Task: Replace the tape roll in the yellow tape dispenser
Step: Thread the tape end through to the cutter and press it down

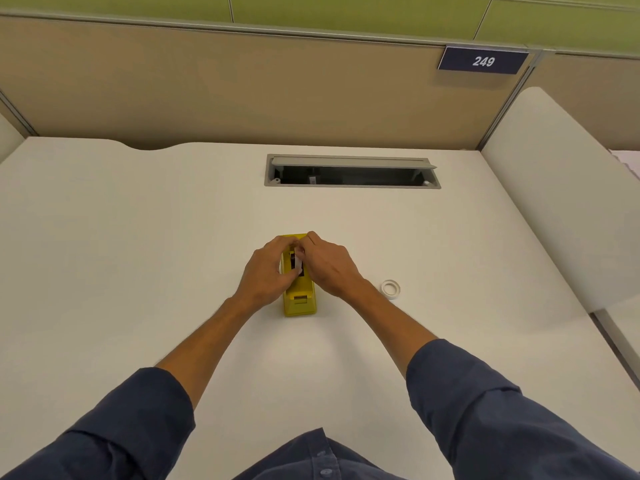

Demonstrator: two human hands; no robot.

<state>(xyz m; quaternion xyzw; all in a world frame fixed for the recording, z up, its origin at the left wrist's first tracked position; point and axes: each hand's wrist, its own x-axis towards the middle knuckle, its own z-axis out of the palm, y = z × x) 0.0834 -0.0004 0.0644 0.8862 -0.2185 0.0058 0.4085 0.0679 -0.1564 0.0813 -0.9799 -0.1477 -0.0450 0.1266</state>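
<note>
Hands meet over the yellow tape dispenser (pixel 299 299) on the desk (pixel 138 237): left hand (pixel 268 271) curled against its side, right hand (pixel 329 268) pinching something white at the top. Fingers hide the roll bay. A white tape roll (pixel 391 289) lies just right of the right hand.

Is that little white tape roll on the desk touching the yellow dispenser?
Apart. The head view shows bare desk between the white tape roll and the yellow dispenser.

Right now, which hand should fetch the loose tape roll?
Probably the right hand: the tape roll lies on the desk just right of it, while the left hand can steady the dispenser.
</note>
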